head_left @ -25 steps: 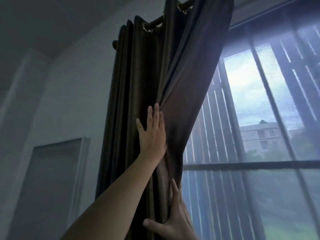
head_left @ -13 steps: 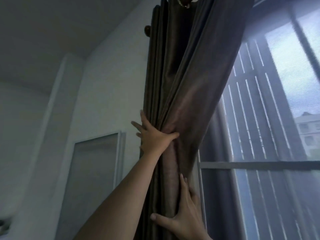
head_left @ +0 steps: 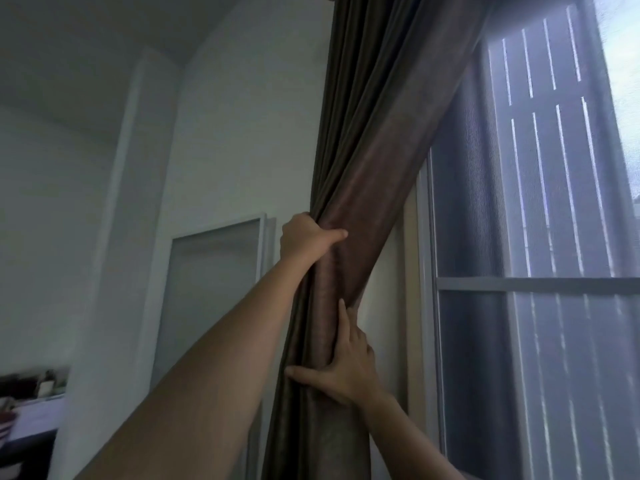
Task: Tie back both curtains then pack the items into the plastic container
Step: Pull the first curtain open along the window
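Note:
A dark brown curtain [head_left: 367, 161] hangs from above, gathered into a thick bunch at the left edge of the window. My left hand [head_left: 306, 239] reaches up and is wrapped around the bunch from the left, thumb across its front. Lower down, my right hand [head_left: 341, 370] clasps the same bunch from the right, thumb across the front and fingers pointing up along the folds. No tie-back, second curtain or plastic container is in view.
A tall window [head_left: 540, 237] with a grey sheer and vertical bars fills the right. A white wall [head_left: 242, 133] and a framed frosted panel [head_left: 211, 299] lie to the left. At the bottom left a surface holds blurred items [head_left: 31, 393].
The curtain went from spread toward the window to bunched tight at the left. My left hand went from flat on the fabric to closed around it. The view swung left.

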`<state>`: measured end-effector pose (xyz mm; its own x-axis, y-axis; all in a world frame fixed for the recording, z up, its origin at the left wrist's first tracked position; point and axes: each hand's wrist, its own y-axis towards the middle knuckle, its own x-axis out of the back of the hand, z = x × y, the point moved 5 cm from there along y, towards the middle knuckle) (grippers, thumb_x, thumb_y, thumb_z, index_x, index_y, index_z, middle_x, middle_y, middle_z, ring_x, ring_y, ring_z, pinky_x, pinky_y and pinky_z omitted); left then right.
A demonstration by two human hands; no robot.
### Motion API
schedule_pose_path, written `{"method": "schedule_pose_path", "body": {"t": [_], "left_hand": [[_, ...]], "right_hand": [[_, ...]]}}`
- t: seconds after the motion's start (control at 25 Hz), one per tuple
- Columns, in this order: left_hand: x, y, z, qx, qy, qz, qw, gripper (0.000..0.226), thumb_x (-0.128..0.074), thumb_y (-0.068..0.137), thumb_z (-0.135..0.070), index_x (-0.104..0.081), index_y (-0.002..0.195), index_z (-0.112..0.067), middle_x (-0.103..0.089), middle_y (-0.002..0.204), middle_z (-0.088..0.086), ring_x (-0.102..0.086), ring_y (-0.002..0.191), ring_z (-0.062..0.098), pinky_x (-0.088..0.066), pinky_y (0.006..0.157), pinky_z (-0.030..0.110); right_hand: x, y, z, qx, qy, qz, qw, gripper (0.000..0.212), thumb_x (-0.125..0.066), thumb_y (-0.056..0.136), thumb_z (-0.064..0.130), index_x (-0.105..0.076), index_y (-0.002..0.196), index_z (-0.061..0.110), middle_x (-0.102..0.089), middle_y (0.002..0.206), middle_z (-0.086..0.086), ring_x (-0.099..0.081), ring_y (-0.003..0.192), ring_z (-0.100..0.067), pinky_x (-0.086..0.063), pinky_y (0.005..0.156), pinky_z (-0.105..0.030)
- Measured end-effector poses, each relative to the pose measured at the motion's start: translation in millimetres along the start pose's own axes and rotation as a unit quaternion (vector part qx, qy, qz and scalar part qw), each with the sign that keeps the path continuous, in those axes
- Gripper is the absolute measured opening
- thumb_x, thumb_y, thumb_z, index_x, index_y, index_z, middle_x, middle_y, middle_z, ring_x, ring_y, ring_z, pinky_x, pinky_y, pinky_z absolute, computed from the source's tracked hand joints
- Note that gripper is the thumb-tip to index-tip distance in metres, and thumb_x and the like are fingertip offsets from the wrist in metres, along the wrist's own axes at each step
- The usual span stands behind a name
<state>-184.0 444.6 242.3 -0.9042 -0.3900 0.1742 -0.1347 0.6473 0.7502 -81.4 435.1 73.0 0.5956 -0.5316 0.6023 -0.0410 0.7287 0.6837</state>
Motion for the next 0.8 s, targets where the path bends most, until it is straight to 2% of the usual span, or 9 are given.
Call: {"method": "schedule_pose_path", "body": {"t": [0.08, 0.2, 0.32, 0.4, 0.48, 0.56, 0.64, 0.72, 0.8], "left_hand": [[-2, -5, -2, -0.022, -0.035, 0.016, 0.999, 0.050, -0.082, 0.063, -0.034, -0.068, 0.106, -0.012, -0.070, 0.101, 0.004, -0.067, 0.090, 0.021, -0.055, 0.081, 0.033], [-13, -22, -7, -0.051, -0.026, 0.051, 0.997, 0.055, -0.079, 0.070, -0.030, -0.058, 0.118, -0.014, -0.065, 0.113, 0.004, -0.062, 0.098, 0.019, -0.048, 0.081, 0.025], [-25, -40, -9, -0.068, -0.036, 0.026, 0.997, 0.067, -0.079, 0.071, -0.030, -0.045, 0.126, -0.014, -0.061, 0.120, 0.006, -0.060, 0.101, 0.022, -0.045, 0.079, 0.024], [-27, -58, -11, -0.070, -0.018, -0.016, 0.997, 0.075, -0.079, 0.068, -0.039, -0.041, 0.128, -0.015, -0.062, 0.119, 0.008, -0.062, 0.100, 0.025, -0.050, 0.081, 0.030], [-28, -80, -15, -0.046, -0.004, -0.026, 0.999, 0.092, -0.078, 0.065, -0.049, -0.031, 0.136, -0.016, -0.057, 0.126, 0.009, -0.060, 0.106, 0.028, -0.052, 0.087, 0.039], [-27, -106, -26, -0.035, 0.042, -0.035, 0.998, 0.109, -0.076, 0.064, -0.055, -0.014, 0.145, -0.018, -0.041, 0.143, 0.012, -0.047, 0.124, 0.030, -0.044, 0.099, 0.047], [-28, -131, -50, -0.059, 0.126, -0.058, 0.989, 0.118, -0.074, 0.067, -0.056, 0.001, 0.149, -0.016, -0.014, 0.155, 0.015, -0.022, 0.140, 0.034, -0.027, 0.108, 0.054], [-37, -163, -86, -0.097, 0.177, -0.062, 0.977, 0.117, -0.072, 0.071, -0.052, 0.006, 0.149, -0.015, 0.003, 0.157, 0.017, -0.004, 0.144, 0.035, -0.015, 0.111, 0.059], [-50, -198, -122, -0.128, 0.186, -0.053, 0.973, 0.112, -0.070, 0.075, -0.048, 0.007, 0.149, -0.013, 0.010, 0.157, 0.017, 0.005, 0.145, 0.034, -0.009, 0.111, 0.061]], "right_hand": [[-5, -10, -2, -0.010, 0.022, 0.008, 1.000, 0.146, -0.056, 0.037, 0.091, 0.031, 0.140, 0.034, 0.020, 0.157, 0.002, 0.005, 0.146, -0.016, -0.013, 0.117, -0.051], [-4, -26, -10, -0.029, 0.056, 0.006, 0.998, 0.146, -0.069, 0.044, 0.079, 0.034, 0.137, 0.032, 0.028, 0.154, 0.001, 0.022, 0.138, -0.006, -0.005, 0.118, -0.046], [9, -40, -25, -0.040, 0.090, 0.017, 0.995, 0.143, -0.075, 0.048, 0.070, 0.029, 0.139, 0.036, 0.026, 0.155, 0.003, 0.019, 0.140, -0.007, -0.005, 0.118, -0.037], [19, -59, -32, -0.054, 0.088, 0.029, 0.994, 0.140, -0.074, 0.051, 0.071, 0.027, 0.142, 0.035, 0.021, 0.156, 0.005, 0.010, 0.145, -0.011, -0.009, 0.118, -0.035], [29, -84, -38, -0.084, 0.071, 0.045, 0.993, 0.137, -0.072, 0.055, 0.071, 0.025, 0.144, 0.029, 0.019, 0.157, 0.004, 0.003, 0.146, -0.015, -0.014, 0.118, -0.035], [42, -109, -43, -0.104, 0.047, 0.065, 0.991, 0.138, -0.070, 0.057, 0.072, 0.025, 0.144, 0.024, 0.021, 0.156, 0.002, 0.007, 0.146, -0.018, -0.013, 0.119, -0.037], [62, -133, -45, -0.115, 0.018, 0.082, 0.990, 0.141, -0.068, 0.054, 0.076, 0.026, 0.144, 0.021, 0.023, 0.156, -0.001, 0.014, 0.145, -0.022, -0.008, 0.119, -0.042], [94, -163, -47, -0.132, 0.001, 0.093, 0.987, 0.141, -0.066, 0.053, 0.078, 0.026, 0.144, 0.022, 0.025, 0.156, -0.003, 0.018, 0.144, -0.024, -0.005, 0.119, -0.045], [131, -199, -49, -0.144, -0.013, 0.086, 0.986, 0.139, -0.065, 0.053, 0.079, 0.023, 0.145, 0.024, 0.025, 0.155, -0.003, 0.017, 0.144, -0.025, -0.009, 0.118, -0.048]]}}
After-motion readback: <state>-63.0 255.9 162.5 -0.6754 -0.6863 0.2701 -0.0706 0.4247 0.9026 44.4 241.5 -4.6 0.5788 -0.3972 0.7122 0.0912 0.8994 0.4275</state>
